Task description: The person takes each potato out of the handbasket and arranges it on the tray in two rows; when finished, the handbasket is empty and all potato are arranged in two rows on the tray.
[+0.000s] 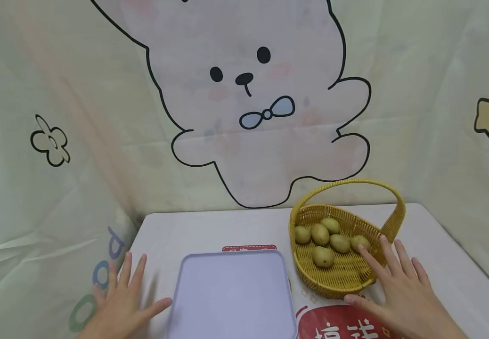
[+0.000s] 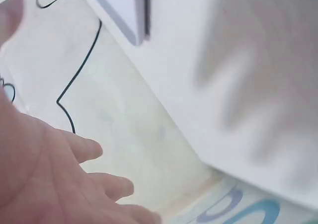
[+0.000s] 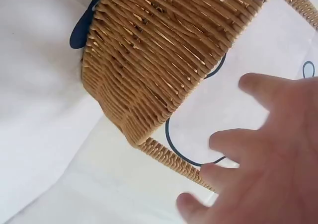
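A yellow wicker basket [image 1: 338, 287] with a tall arched handle stands at the right of the table, and several green-brown, egg-shaped fruits [image 1: 323, 256] lie in it. My right hand [image 1: 405, 292] hovers at the basket's near right side with fingers spread, holding nothing. In the right wrist view the woven wall of the basket [image 3: 149, 55] is close to that hand. A pale lavender tray [image 1: 232, 296] lies left of the basket. Beside its left edge my left hand [image 1: 121, 296] is held out with straight, spread fingers and holds nothing; its palm shows in the left wrist view.
The table [image 1: 176, 230] has a white cover with red printed patches [image 1: 338, 322]. Behind it hangs a cloth backdrop [image 1: 261, 155] with a cartoon bear, and similar cloth closes both sides. A dark blue object [image 3: 82, 30] shows under the basket in the right wrist view.
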Demonstrator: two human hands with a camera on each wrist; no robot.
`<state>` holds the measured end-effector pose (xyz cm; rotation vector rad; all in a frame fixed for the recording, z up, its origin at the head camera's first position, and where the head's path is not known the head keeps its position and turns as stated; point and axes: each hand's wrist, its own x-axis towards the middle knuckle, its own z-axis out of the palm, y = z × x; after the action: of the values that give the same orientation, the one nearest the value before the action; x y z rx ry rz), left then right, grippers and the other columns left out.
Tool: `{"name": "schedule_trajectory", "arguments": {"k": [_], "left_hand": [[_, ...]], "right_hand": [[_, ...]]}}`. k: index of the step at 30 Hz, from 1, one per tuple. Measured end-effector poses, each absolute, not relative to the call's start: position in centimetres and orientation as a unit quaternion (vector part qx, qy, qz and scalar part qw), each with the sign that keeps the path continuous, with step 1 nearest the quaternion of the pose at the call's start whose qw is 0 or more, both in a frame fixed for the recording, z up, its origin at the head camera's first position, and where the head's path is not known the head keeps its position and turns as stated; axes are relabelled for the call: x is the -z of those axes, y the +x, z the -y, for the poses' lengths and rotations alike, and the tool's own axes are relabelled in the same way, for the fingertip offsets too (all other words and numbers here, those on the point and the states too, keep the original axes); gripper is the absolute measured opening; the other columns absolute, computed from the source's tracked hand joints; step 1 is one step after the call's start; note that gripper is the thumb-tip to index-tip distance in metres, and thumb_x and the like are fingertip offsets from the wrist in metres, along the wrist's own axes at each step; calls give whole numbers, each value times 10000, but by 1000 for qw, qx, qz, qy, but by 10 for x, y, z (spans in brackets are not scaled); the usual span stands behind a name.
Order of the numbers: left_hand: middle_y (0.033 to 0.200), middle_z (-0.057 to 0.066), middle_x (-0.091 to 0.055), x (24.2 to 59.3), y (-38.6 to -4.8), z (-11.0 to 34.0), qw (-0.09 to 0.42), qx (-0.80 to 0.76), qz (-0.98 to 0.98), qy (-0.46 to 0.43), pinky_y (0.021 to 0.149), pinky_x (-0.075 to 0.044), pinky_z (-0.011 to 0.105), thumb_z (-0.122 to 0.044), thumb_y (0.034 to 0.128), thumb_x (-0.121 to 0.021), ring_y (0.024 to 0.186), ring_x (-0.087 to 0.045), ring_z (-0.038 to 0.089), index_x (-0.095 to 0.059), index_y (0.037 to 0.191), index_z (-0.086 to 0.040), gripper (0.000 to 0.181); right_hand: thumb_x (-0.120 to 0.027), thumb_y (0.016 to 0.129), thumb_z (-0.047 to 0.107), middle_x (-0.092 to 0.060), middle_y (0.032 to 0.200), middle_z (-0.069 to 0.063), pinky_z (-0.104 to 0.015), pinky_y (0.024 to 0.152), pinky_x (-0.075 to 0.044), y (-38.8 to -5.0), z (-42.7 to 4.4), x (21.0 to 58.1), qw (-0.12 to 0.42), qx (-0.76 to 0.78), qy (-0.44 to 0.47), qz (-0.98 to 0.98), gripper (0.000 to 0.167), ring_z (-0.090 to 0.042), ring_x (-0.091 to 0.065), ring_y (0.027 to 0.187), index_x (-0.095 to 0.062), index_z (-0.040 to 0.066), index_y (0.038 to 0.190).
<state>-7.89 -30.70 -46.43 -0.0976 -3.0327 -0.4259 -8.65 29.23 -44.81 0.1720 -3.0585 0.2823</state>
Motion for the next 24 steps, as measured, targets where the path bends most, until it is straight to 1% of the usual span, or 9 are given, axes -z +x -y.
{"name": "schedule_trajectory", "arguments": {"k": [3, 4, 6, 9, 11, 14, 16, 21, 24], "left_hand": [[1773, 333, -65, 469, -80, 309, 22, 187, 981, -46, 1068, -360, 861, -659, 920, -756, 1499, -339, 682, -119, 1734, -87, 1182], [1753, 357, -120, 471, -82, 309, 20, 203, 978, -51, 1053, -430, 810, -625, 933, -764, 1464, -411, 662, -150, 1723, -50, 1153], [1697, 383, -248, 472, -88, 309, 9, 235, 971, -51, 1007, -550, 680, -577, 954, -768, 1343, -598, 558, -227, 1691, 7, 1085], [1583, 353, -456, 473, -100, 306, -23, 270, 963, -12, 1005, -584, 590, -554, 971, -760, 1225, -716, 424, -356, 1641, 22, 972], [1482, 295, -592, 472, -110, 303, -47, 296, 954, 25, 930, -623, 488, -537, 979, -759, 1082, -780, 306, -443, 1602, 7, 886], [1297, 207, -720, 471, -123, 295, -87, 370, 922, 74, 827, -647, 396, -461, 987, -773, 945, -791, 242, -555, 1522, -2, 737], [1175, 153, -760, 473, -130, 289, -112, 419, 897, 90, 762, -646, 355, -382, 988, -784, 859, -780, 219, -628, 1428, 18, 615], [934, 90, -758, 479, -137, 282, -170, 477, 857, 99, 687, -648, 348, -226, 961, -802, 747, -743, 194, -740, 1128, 47, 326], [821, 82, -719, 484, -137, 283, -185, 480, 851, 104, 644, -630, 326, -170, 932, -820, 677, -705, 173, -750, 1036, 33, 239]], "right_hand": [[-777, 798, 783, -159, 1772, -301, -861, 1151, -205, -92, -291, 440, 64, -109, 96, 987, 1146, -554, -64, 1636, -350, 213, 1695], [-801, 781, 774, -202, 1765, -292, -850, 1142, -253, -96, -290, 435, 72, -112, 109, 985, 1143, -544, -130, 1625, -383, 206, 1680], [-848, 754, 745, -288, 1744, -265, -829, 1113, -337, -105, -289, 424, 87, -125, 136, 979, 1123, -540, -250, 1585, -448, 189, 1645], [-875, 757, 711, -360, 1723, -225, -809, 1077, -417, -123, -287, 408, 85, -152, 177, 969, 1095, -517, -378, 1527, -488, 157, 1618], [-890, 778, 662, -408, 1700, -209, -775, 1083, -441, -137, -286, 398, 81, -175, 204, 960, 1045, -507, -436, 1497, -514, 133, 1597], [-898, 827, 565, -468, 1663, -219, -739, 1100, -456, -160, -283, 390, 61, -191, 236, 951, 964, -502, -498, 1456, -526, 93, 1580], [-907, 848, 488, -507, 1633, -233, -726, 1122, -453, -173, -281, 386, 43, -196, 245, 949, 915, -506, -523, 1445, -530, 81, 1575], [-908, 867, 303, -606, 1553, -195, -697, 1150, -465, -198, -276, 387, -17, -222, 218, 950, 811, -457, -575, 1426, -549, 105, 1566], [-894, 869, 241, -638, 1518, -168, -682, 1142, -483, -208, -274, 393, -51, -243, 191, 950, 753, -416, -600, 1394, -582, 120, 1544]]}}
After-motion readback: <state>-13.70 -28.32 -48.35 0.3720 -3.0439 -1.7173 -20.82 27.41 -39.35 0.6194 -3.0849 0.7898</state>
